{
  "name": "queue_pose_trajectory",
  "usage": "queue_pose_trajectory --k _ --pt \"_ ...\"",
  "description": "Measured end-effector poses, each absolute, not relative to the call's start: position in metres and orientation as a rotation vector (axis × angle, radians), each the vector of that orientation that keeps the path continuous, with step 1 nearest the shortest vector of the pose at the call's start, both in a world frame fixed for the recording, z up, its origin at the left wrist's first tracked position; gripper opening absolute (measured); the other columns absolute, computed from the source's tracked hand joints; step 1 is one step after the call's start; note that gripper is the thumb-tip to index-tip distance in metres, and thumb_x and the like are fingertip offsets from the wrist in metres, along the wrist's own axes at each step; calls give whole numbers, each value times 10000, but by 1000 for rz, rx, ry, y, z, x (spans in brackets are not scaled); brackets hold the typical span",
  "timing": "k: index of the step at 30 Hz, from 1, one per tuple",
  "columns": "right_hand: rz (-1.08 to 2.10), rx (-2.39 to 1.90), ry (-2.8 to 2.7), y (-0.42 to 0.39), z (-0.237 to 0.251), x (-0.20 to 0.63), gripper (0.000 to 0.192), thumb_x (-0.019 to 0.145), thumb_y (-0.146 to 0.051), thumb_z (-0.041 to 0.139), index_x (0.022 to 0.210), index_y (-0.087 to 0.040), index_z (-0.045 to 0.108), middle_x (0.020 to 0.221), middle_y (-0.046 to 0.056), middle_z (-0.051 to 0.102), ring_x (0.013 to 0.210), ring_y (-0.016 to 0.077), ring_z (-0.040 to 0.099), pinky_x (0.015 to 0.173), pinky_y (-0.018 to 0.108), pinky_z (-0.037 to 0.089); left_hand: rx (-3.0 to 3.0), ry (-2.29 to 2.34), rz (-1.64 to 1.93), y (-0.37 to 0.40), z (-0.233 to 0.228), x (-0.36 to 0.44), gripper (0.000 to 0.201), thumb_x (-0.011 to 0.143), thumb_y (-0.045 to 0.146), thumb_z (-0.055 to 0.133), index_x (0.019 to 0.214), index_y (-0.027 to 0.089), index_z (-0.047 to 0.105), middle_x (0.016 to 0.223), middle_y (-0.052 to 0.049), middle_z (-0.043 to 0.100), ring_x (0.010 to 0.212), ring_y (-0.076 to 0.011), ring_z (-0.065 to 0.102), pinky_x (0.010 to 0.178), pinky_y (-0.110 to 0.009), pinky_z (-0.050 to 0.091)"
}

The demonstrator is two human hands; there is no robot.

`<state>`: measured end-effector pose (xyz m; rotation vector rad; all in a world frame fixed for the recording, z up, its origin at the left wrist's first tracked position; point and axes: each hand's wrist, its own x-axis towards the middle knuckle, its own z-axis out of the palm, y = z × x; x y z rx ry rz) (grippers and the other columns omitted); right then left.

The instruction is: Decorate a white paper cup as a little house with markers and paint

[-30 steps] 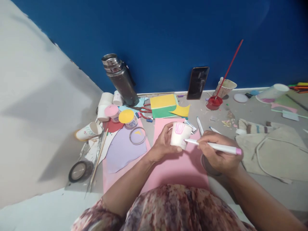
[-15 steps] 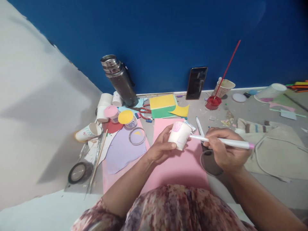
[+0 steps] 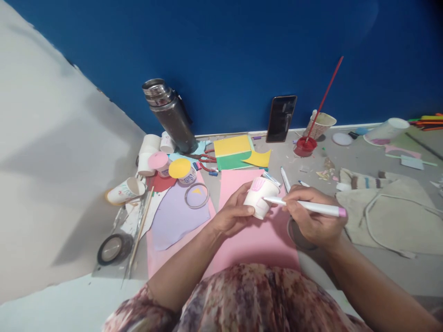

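My left hand (image 3: 236, 211) is closed around a white paper cup (image 3: 260, 196), tilted, with pink lines drawn on its side. Between the fingers and thumb of my right hand (image 3: 314, 216) is a white felt-tip marker (image 3: 320, 208) with a pink end. The marker's tip meets the cup's side, or is very close to it. Both hands are above a sheet of pink paper (image 3: 238, 249). Part of a ring-shaped tape roll (image 3: 299, 235) shows beneath my right hand.
A steel flask (image 3: 171, 115) stands at the back left by decorated cups (image 3: 182, 171). Scissors (image 3: 207, 157) lie beside yellow and green paper (image 3: 232, 152). A phone (image 3: 281, 119) leans on the blue wall. A red pot (image 3: 305, 146) holds a stick. Cloth (image 3: 398, 216) lies to the right.
My right hand has moved left with the marker, bringing its tip from the cup's right edge onto or near its front. The cup has turned and tilted slightly.
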<state>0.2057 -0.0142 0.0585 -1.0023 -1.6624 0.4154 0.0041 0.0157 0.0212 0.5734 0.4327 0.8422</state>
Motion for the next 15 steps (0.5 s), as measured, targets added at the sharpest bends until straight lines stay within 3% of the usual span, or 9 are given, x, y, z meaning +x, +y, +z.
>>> queue_pose_trajectory --k 8,15 --pt "377 -993 -1693 -14 57 208 143 900 -117 654 819 -220 710 720 -6 743 611 139 689 595 255 535 567 424 833 15 19 5 757 646 247 922 1344 170 640 1263 -141 725 1039 -291 725 914 -437 596" --pt "376 -1001 -1663 -15 55 209 142 888 -127 662 797 -223 713 735 16 768 618 164 714 568 270 547 518 414 838 17 19 4 770 651 268 909 1355 140 625 1234 -145 724 1002 -262 709 883 -397 595"
